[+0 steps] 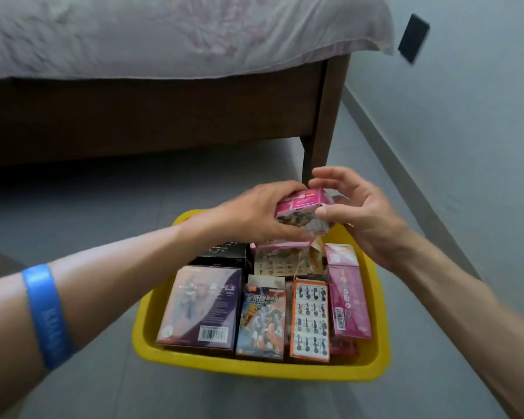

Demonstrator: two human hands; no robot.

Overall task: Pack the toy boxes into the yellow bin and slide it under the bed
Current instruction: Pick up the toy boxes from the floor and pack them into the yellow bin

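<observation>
Both hands hold a small pink toy box (303, 211) above the far end of the yellow bin (254, 368): the left hand (254, 211) grips its left side, the right hand (354, 210) pinches its right end. The bin sits on the grey floor (103, 207), packed with toy boxes, with the bed (152, 116) at 12 o'clock from it.

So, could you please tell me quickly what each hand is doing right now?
Left hand: grips the small pink box over the yellow bin.
Right hand: fingers curled around the same box's other end, thumb on it.
</observation>
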